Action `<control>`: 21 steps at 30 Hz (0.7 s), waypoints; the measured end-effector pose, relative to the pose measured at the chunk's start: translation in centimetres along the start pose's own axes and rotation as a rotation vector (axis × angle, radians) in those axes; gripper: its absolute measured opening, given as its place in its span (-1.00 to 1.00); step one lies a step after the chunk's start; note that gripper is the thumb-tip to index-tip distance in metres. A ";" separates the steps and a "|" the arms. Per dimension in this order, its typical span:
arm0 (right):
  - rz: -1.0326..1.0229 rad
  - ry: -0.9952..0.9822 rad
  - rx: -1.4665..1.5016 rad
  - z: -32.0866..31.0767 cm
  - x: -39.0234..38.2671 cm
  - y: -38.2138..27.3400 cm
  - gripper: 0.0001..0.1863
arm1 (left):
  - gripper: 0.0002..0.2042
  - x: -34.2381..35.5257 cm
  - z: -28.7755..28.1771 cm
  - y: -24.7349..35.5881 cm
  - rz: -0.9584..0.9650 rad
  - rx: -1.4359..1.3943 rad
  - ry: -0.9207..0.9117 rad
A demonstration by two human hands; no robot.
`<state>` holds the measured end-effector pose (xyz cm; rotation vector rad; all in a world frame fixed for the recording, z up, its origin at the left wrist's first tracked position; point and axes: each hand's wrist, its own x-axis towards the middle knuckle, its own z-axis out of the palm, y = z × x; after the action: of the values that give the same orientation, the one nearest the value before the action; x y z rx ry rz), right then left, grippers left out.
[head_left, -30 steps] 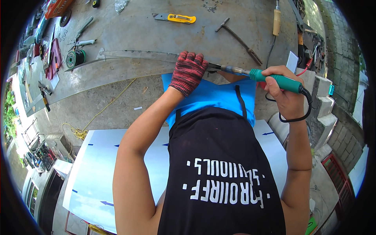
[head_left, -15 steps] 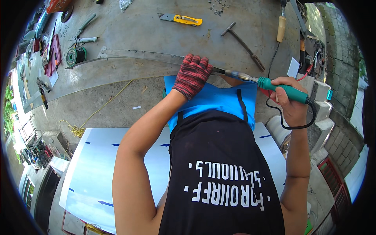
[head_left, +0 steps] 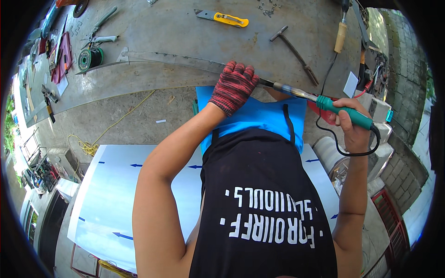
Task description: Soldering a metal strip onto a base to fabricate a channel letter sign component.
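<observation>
My left hand (head_left: 234,88), in a red and black knitted glove, is closed over one end of a long, thin, see-through strip (head_left: 169,59) at the table's near edge. The strip curves away to the left across the table. In my bare right hand (head_left: 353,121) is the green handle of a soldering iron (head_left: 324,103), gripped with the fingers wrapped round it. Its metal barrel points left, and the dark front end meets the strip's end beside my gloved fingers. Whether the tip touches the strip is hard to make out. A black cord loops below the handle.
On the metal table (head_left: 171,32) lie a yellow utility knife (head_left: 227,18), a small hammer (head_left: 296,55), a wire spool (head_left: 90,59) and pliers (head_left: 48,99). A wooden-handled iron (head_left: 340,37) lies at right. Behind me is a white sheet with blue arrows (head_left: 106,194).
The whole view has shifted slightly, so table things sit a little farther right. The soldering iron's handle end has dipped slightly with my right hand. Both hands keep their grips.
</observation>
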<state>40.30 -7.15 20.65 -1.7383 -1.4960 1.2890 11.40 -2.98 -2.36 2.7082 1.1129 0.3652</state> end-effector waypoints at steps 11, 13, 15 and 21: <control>-0.035 -0.075 -0.190 0.4 1.1 -2.4 -0.80 | -0.76 0.0 -0.2 0.1 -0.003 -0.012 -0.024; -0.026 -0.075 -0.215 0.4 1.4 -2.8 -0.80 | -0.76 -0.1 -0.1 0.1 0.002 -0.012 -0.014; -0.046 -0.093 -0.253 0.4 1.5 -3.1 -0.79 | -0.75 -0.1 -0.1 0.1 0.004 -0.013 -0.002; -0.052 -0.084 -0.257 0.5 1.8 -3.3 -0.80 | -0.74 -0.1 0.0 0.0 0.000 -0.015 0.019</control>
<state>38.25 -4.65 22.62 -1.8063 -1.8104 1.1999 11.31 -3.10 -2.38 2.6971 1.1101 0.3981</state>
